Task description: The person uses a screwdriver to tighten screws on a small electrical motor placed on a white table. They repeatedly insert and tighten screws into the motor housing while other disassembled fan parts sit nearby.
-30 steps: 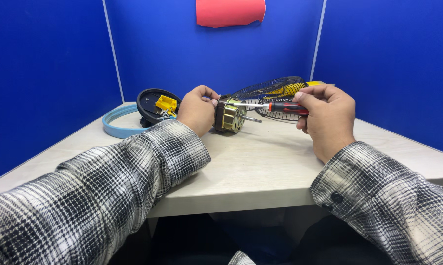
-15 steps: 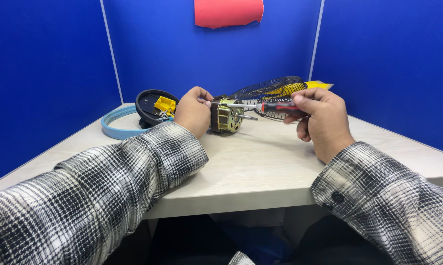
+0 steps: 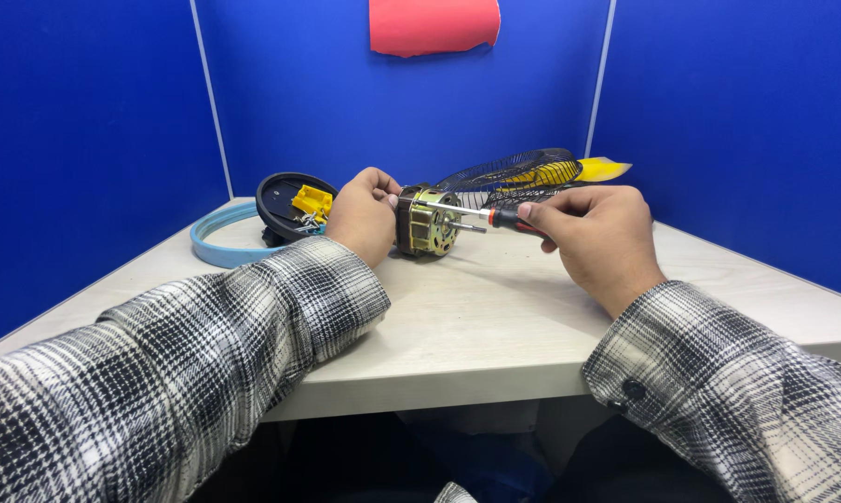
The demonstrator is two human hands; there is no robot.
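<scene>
Now at a pale grey desk (image 3: 495, 326): left hand (image 3: 363, 216) closed around a brass-coloured round metal fan motor (image 3: 427, 222) held just above the surface, right hand (image 3: 596, 235) pinching a red-and-black-handled screwdriver (image 3: 495, 217), tip at the motor. Behind, black wire fan guard (image 3: 514, 174) and light blue plastic ring (image 3: 217, 237).

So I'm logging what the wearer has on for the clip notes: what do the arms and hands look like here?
Both arms are in long sleeves of a black, grey and white plaid flannel shirt. The right sleeve ends in a buttoned cuff with a dark button; the left sleeve reaches the wrist. The left hand and right hand are bare, with no gloves, rings or watch showing.
</scene>
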